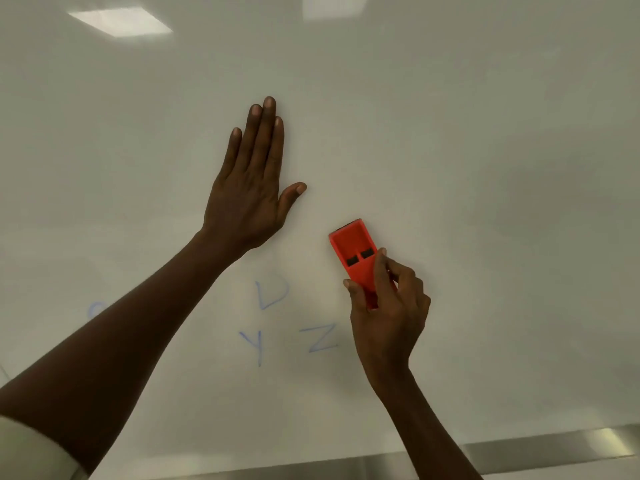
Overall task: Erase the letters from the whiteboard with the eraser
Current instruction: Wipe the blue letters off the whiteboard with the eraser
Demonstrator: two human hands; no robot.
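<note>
A white whiteboard (467, 168) fills the view. Pale blue letters sit low on it: a D (272, 294), a Y (254, 344) and a Z (320, 337). Part of another blue letter (95, 308) peeks out above my left forearm. My right hand (388, 313) grips the lower end of a red eraser (355, 254), which rests against the board up and to the right of the D. My left hand (251, 188) lies flat on the board above the letters, fingers straight and holding nothing.
A metal tray rail (554, 445) runs along the board's bottom edge. Ceiling lights reflect (119, 22) near the board's top. A faint mark (3, 374) shows at the far left edge.
</note>
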